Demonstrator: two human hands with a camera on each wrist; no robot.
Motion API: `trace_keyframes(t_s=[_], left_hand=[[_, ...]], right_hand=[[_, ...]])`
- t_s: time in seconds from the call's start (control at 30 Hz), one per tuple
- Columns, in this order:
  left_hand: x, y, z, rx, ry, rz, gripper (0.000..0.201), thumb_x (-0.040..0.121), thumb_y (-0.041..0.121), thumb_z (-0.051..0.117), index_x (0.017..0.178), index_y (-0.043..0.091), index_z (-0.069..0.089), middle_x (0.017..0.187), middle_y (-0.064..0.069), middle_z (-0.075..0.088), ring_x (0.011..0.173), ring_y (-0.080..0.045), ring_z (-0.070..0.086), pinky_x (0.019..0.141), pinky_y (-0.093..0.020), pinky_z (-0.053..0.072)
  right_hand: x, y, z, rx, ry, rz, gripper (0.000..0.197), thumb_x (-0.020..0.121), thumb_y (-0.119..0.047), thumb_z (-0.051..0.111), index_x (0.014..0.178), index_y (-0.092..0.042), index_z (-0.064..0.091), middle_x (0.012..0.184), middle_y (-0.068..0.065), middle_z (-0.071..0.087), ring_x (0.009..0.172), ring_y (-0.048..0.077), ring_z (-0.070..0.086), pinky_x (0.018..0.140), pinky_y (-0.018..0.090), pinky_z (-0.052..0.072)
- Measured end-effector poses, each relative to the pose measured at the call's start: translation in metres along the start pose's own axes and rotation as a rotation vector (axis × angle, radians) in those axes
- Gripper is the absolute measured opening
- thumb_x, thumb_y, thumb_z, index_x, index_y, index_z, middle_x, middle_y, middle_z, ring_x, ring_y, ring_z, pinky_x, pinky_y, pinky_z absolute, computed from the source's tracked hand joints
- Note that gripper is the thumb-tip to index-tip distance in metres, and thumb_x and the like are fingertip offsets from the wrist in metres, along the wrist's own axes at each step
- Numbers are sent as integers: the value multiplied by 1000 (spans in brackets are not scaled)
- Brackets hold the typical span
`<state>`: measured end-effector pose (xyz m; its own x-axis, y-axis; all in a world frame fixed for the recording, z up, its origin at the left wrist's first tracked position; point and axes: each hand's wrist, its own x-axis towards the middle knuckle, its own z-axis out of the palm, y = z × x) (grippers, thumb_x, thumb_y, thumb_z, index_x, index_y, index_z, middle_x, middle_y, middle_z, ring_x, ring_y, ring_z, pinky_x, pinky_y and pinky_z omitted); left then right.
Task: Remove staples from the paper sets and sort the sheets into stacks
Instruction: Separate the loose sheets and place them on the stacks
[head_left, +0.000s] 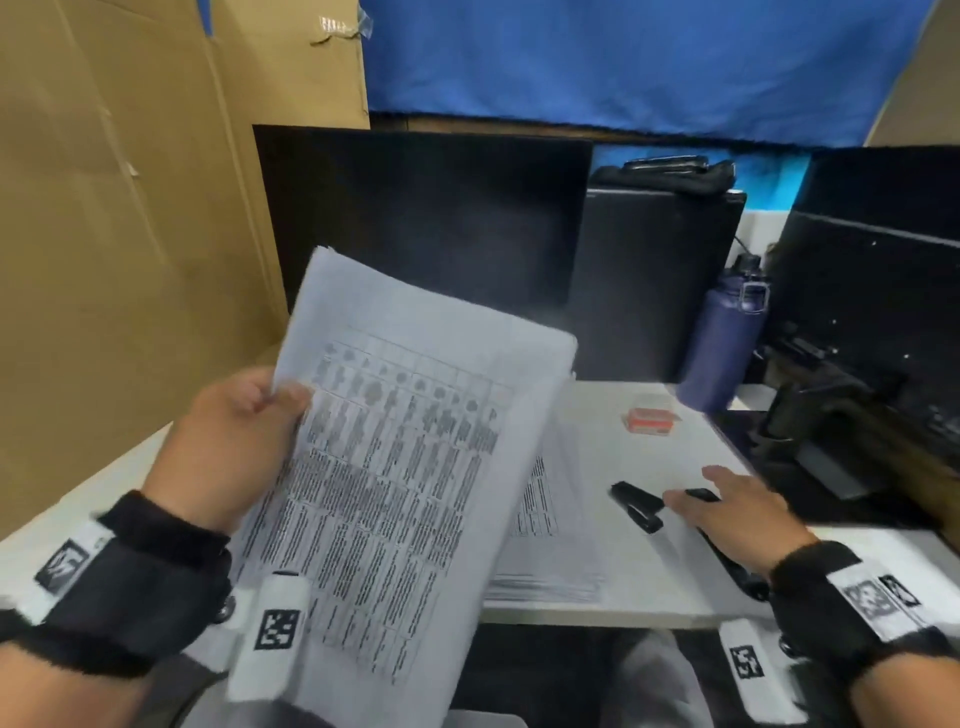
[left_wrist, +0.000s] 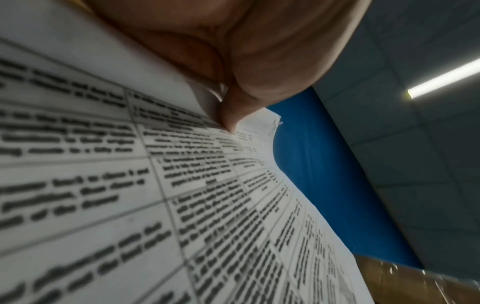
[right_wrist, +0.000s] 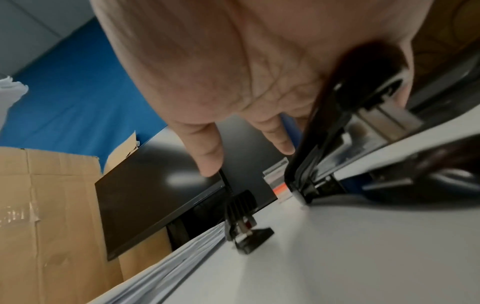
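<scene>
My left hand holds a printed paper set raised and tilted over the table's left half, gripping its left edge. Up close, the thumb presses on the top sheet near a crumpled corner. My right hand lies with straight fingers over a long black stapler, which runs along the palm. A small black staple remover sits on the table just left of those fingers, seen also in the right wrist view. A flat stack of sheets lies under the raised set, its edge visible.
An orange staple box rests further back on the white table. A purple bottle stands at the back right beside dark equipment. A black monitor stands behind the papers and cardboard walls the left.
</scene>
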<state>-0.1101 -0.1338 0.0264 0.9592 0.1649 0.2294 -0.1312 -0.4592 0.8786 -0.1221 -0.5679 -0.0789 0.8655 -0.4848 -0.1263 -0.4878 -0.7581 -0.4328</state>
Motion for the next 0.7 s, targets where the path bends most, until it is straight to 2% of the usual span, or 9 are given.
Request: trace_keyframes(t_s=[0.1, 0.23, 0.33, 0.4, 0.47, 0.5, 0.57, 0.63, 0.7], left_hand=[[-7, -5, 17, 164, -78, 89, 32, 106, 29, 48, 86, 15, 69, 73, -10, 72, 70, -33, 68, 69, -45, 55], [-18, -13, 36, 305, -126, 195, 35, 106, 25, 48, 72, 22, 56, 59, 1, 58, 59, -17, 57, 55, -32, 39], [-21, -20, 43, 337, -153, 240, 37, 105, 27, 49, 68, 25, 48, 56, 3, 52, 56, -15, 53, 53, -32, 37], [-24, -21, 48, 369, -170, 265, 36, 105, 30, 48, 69, 25, 49, 55, 2, 52, 55, -15, 52, 52, -32, 37], [-31, -20, 53, 410, -182, 317, 33, 104, 31, 46, 72, 25, 51, 54, 2, 53, 53, -14, 52, 50, -30, 37], [-34, -19, 55, 433, -192, 343, 31, 104, 32, 45, 74, 25, 52, 55, 2, 53, 53, -13, 53, 50, -30, 38], [-41, -20, 60, 488, -206, 389, 28, 104, 36, 43, 79, 25, 53, 57, 2, 56, 54, -12, 55, 52, -33, 45], [-48, -20, 64, 527, -225, 427, 28, 104, 37, 42, 81, 26, 53, 59, 4, 56, 55, -11, 55, 54, -35, 49], [-54, -20, 67, 540, -242, 452, 28, 104, 37, 42, 81, 27, 53, 58, 5, 55, 55, -11, 54, 55, -34, 48]], right_hand=[[-1, -2, -1, -238, 31, 126, 78, 74, -82, 41, 126, -25, 50, 139, 11, 51, 129, 36, 45, 105, 49, 40], [-2, 18, 2, -332, -20, 128, 58, 86, -60, 45, 119, -15, 59, 118, 11, 65, 111, 32, 60, 95, 41, 48], [-7, 16, -11, 30, 16, 99, 46, 93, -50, 54, 114, -9, 59, 101, 15, 68, 93, 32, 65, 84, 40, 50], [-18, -2, -26, 476, 115, -20, 37, 91, -41, 62, 110, -10, 60, 91, 13, 73, 81, 31, 70, 79, 45, 56], [-38, -32, -37, 891, 151, -165, 20, 97, -31, 61, 106, -13, 62, 95, 15, 74, 77, 27, 70, 73, 43, 57], [-50, -50, -40, 1060, 162, -215, 21, 100, -34, 57, 103, -14, 64, 95, 14, 74, 77, 27, 69, 74, 41, 56], [-73, -84, -42, 1292, 171, -274, 40, 96, -55, 55, 97, -18, 72, 94, 11, 76, 87, 29, 71, 83, 45, 55], [-87, -111, -38, 1380, 194, -347, 52, 83, -74, 57, 88, -27, 78, 93, 4, 76, 95, 26, 71, 91, 48, 53], [-95, -126, -27, 1365, 216, -380, 50, 87, -72, 51, 88, -29, 76, 93, -1, 76, 94, 20, 71, 87, 40, 53]])
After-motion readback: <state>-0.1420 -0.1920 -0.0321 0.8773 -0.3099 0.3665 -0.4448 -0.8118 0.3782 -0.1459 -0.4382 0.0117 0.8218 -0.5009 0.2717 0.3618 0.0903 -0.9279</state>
